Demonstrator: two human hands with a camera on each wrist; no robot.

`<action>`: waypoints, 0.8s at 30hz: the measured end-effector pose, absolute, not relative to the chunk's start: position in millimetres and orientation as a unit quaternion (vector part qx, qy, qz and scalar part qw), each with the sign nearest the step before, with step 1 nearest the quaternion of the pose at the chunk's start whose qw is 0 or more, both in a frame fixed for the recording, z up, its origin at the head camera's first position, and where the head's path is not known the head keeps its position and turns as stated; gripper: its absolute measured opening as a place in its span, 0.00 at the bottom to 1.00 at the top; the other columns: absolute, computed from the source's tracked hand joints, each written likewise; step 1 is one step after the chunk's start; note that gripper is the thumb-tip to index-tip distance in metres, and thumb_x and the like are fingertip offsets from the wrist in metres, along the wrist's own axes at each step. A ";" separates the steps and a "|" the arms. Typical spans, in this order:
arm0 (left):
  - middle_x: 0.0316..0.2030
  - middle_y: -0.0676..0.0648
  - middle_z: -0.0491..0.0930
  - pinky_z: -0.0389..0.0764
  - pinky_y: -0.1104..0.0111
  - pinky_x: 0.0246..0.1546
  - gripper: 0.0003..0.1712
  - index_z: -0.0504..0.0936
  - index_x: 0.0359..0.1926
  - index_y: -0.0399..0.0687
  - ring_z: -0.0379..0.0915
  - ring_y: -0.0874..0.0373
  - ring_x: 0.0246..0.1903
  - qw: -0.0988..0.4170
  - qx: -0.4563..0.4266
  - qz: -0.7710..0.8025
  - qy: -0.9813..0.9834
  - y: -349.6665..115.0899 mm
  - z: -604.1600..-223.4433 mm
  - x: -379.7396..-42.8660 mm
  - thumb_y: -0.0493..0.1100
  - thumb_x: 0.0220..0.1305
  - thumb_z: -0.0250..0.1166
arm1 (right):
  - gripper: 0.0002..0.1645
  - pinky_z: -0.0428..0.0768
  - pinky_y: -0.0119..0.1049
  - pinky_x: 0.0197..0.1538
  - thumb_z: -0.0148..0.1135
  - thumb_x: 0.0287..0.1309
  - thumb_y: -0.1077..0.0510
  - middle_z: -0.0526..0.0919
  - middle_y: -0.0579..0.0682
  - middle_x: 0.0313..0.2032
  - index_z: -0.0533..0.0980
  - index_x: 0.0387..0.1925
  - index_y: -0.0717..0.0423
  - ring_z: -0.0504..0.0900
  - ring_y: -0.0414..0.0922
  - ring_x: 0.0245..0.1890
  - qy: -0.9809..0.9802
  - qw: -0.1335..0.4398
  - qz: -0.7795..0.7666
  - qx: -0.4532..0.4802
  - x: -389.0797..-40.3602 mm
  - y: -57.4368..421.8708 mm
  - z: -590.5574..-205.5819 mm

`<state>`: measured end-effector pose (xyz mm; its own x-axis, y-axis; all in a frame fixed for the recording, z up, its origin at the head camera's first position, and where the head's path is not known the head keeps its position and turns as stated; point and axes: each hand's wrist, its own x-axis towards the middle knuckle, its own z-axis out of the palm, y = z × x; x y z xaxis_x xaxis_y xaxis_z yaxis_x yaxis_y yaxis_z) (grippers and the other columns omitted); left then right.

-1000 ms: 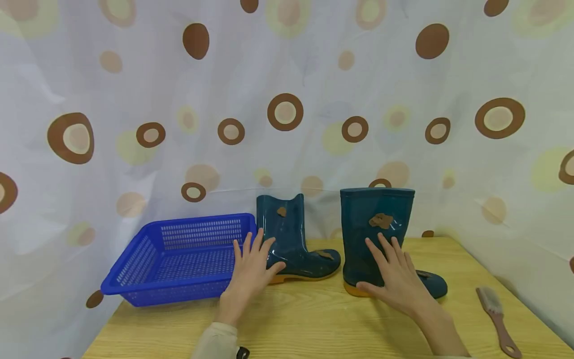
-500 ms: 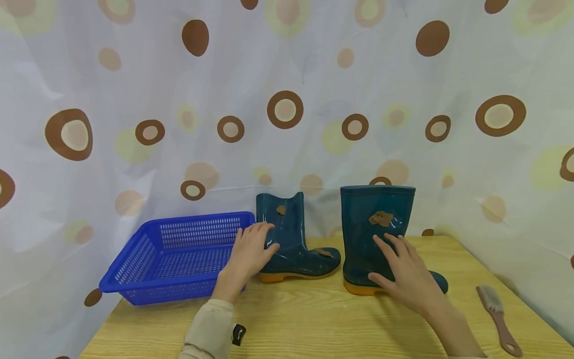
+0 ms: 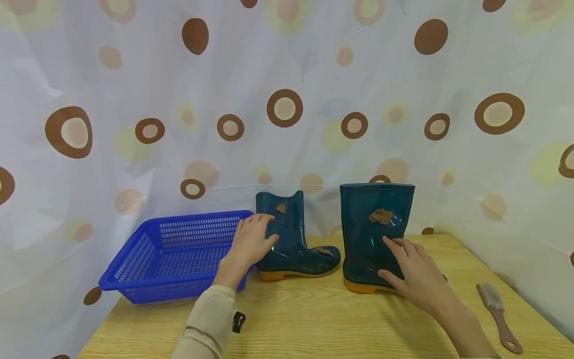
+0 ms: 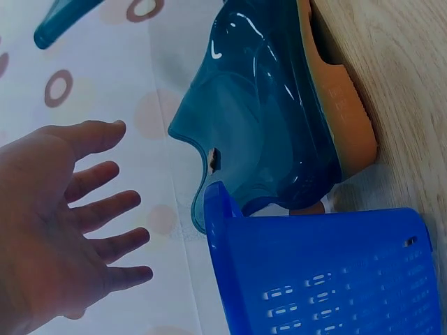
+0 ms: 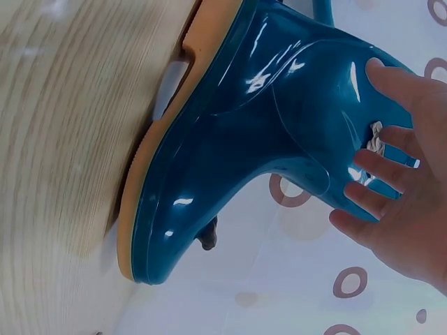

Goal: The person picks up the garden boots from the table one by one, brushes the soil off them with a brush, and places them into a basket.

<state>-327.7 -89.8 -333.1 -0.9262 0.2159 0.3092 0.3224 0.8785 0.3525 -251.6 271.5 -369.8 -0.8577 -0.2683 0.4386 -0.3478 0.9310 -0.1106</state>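
Two dark teal rubber boots with orange soles stand upright on the wooden table, brown mud-like patches on both. My left hand [image 3: 252, 240] is in front of the left boot [image 3: 287, 239], beside the basket's right end. In the left wrist view that hand [image 4: 70, 216] is spread, apart from the boot [image 4: 272, 118] and holding nothing. My right hand [image 3: 419, 273] hovers before the right boot [image 3: 365, 244] and hides most of its toe. The right wrist view has this hand [image 5: 412, 167] with fingers extended near the boot's shaft [image 5: 328, 91]; contact cannot be told.
A blue perforated plastic basket [image 3: 188, 288] stands at the left, close against the left boot. At the right of the table [image 3: 314, 324] lies a brush [image 3: 498, 314] with a brownish handle. A white curtain [image 3: 314, 60] with brown circles hangs behind.
My left hand has moved slightly up and toward the basket, its fingers bending a little. My right hand has shifted right and slightly away from the right boot. The boots, basket and brush stay put.
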 end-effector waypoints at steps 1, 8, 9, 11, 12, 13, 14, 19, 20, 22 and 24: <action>0.69 0.42 0.68 0.50 0.42 0.75 0.29 0.71 0.68 0.49 0.58 0.41 0.71 0.130 -0.139 -0.202 -0.961 -89.2 -332.6 -328.5 0.51 0.69 0.62 | 0.45 0.71 0.68 0.57 0.69 0.59 0.46 0.70 0.67 0.61 0.62 0.71 0.61 0.69 0.69 0.59 -0.959 0.214 0.093 0.161 -251.3 272.6 -370.0; 0.68 0.41 0.68 0.50 0.42 0.75 0.28 0.71 0.67 0.49 0.58 0.40 0.71 0.128 -0.139 -0.187 -0.964 -87.8 -331.3 -336.1 0.50 0.69 0.63 | 0.44 0.75 0.65 0.53 0.68 0.60 0.45 0.75 0.65 0.57 0.64 0.70 0.60 0.74 0.66 0.54 -0.961 0.209 0.086 0.158 -249.9 280.8 -371.0; 0.68 0.41 0.68 0.50 0.42 0.75 0.28 0.71 0.67 0.49 0.58 0.40 0.71 0.127 -0.141 -0.184 -0.965 -87.4 -330.8 -337.6 0.51 0.70 0.62 | 0.43 0.75 0.65 0.52 0.68 0.60 0.45 0.75 0.64 0.56 0.65 0.70 0.60 0.74 0.66 0.53 -0.962 0.207 0.084 0.157 -249.8 282.0 -371.4; 0.69 0.41 0.68 0.50 0.42 0.75 0.29 0.70 0.67 0.49 0.59 0.39 0.71 0.126 -0.144 -0.183 -0.964 -87.5 -328.2 -339.8 0.51 0.70 0.62 | 0.42 0.76 0.64 0.52 0.68 0.60 0.44 0.76 0.64 0.54 0.66 0.69 0.60 0.76 0.65 0.52 -0.963 0.206 0.081 0.156 -249.5 283.9 -371.2; 0.69 0.41 0.68 0.50 0.42 0.75 0.29 0.70 0.68 0.49 0.58 0.39 0.71 0.123 -0.143 -0.183 -0.965 -87.5 -326.9 -341.1 0.51 0.70 0.62 | 0.41 0.76 0.63 0.52 0.68 0.60 0.44 0.77 0.63 0.54 0.67 0.68 0.60 0.76 0.64 0.52 -0.963 0.205 0.080 0.155 -249.1 285.0 -371.2; 0.69 0.41 0.67 0.50 0.43 0.75 0.29 0.70 0.68 0.49 0.58 0.39 0.71 0.121 -0.142 -0.184 -0.965 -87.5 -325.8 -342.3 0.51 0.70 0.62 | 0.40 0.77 0.63 0.52 0.67 0.60 0.45 0.77 0.63 0.53 0.67 0.68 0.60 0.77 0.64 0.51 -0.963 0.205 0.078 0.154 -248.7 286.2 -371.3; 0.69 0.41 0.67 0.51 0.43 0.75 0.29 0.70 0.68 0.49 0.58 0.40 0.71 0.120 -0.142 -0.183 -0.965 -87.4 -324.9 -343.5 0.51 0.70 0.62 | 0.40 0.77 0.63 0.51 0.67 0.60 0.45 0.77 0.63 0.53 0.68 0.67 0.60 0.77 0.64 0.51 -0.964 0.203 0.078 0.154 -248.2 287.6 -371.6; 0.69 0.41 0.67 0.54 0.45 0.74 0.28 0.71 0.67 0.49 0.59 0.40 0.70 0.123 -0.140 -0.185 -0.965 -86.9 -324.1 -349.2 0.51 0.70 0.62 | 0.38 0.78 0.61 0.49 0.67 0.60 0.45 0.78 0.62 0.52 0.70 0.66 0.60 0.78 0.63 0.48 -0.966 0.197 0.074 0.150 -244.9 296.3 -374.9; 0.69 0.41 0.67 0.55 0.45 0.74 0.28 0.71 0.67 0.49 0.59 0.40 0.70 0.123 -0.140 -0.188 -0.964 -86.5 -324.3 -350.1 0.51 0.70 0.62 | 0.37 0.78 0.61 0.48 0.67 0.60 0.45 0.78 0.61 0.51 0.70 0.65 0.60 0.79 0.62 0.48 -0.966 0.196 0.073 0.150 -244.4 298.4 -375.9; 0.69 0.41 0.67 0.55 0.45 0.74 0.28 0.71 0.67 0.48 0.59 0.40 0.70 0.121 -0.138 -0.195 -0.963 -85.5 -324.5 -352.2 0.50 0.70 0.62 | 0.37 0.79 0.60 0.47 0.67 0.60 0.45 0.79 0.61 0.51 0.71 0.64 0.60 0.79 0.62 0.46 -0.968 0.191 0.071 0.149 -243.5 302.3 -377.4; 0.69 0.41 0.66 0.55 0.45 0.74 0.28 0.71 0.67 0.49 0.58 0.40 0.70 0.119 -0.135 -0.199 -0.963 -84.1 -324.2 -354.6 0.50 0.70 0.62 | 0.36 0.79 0.59 0.47 0.67 0.60 0.45 0.79 0.60 0.50 0.71 0.64 0.60 0.79 0.61 0.46 -0.970 0.182 0.071 0.146 -242.7 306.5 -378.4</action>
